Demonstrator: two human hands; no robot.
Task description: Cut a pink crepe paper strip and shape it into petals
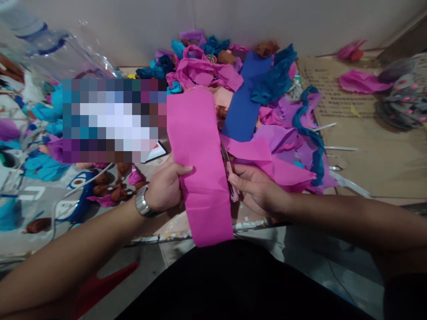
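Note:
A long strip of bright pink crepe paper point(200, 142) hangs upright before me, its lower end reaching past the table edge. My left hand point(165, 184), with a metal watch on its wrist, pinches the strip's left edge, thumb in front. My right hand point(253, 184) is closed around small pink-handled scissors point(230, 171) at the strip's right edge. The blades are partly hidden by the paper, so I cannot tell how far they are spread. A loose pink piece point(271, 162) lies just beyond my right hand.
Crumpled pink, purple and teal paper point(207, 73) piles up against the wall, beside a flat blue strip point(247, 98). At left are a clear plastic bottle point(71, 55), a blue round object point(76, 195) and brown bundles point(116, 191). Cardboard point(370, 160) covers the right side.

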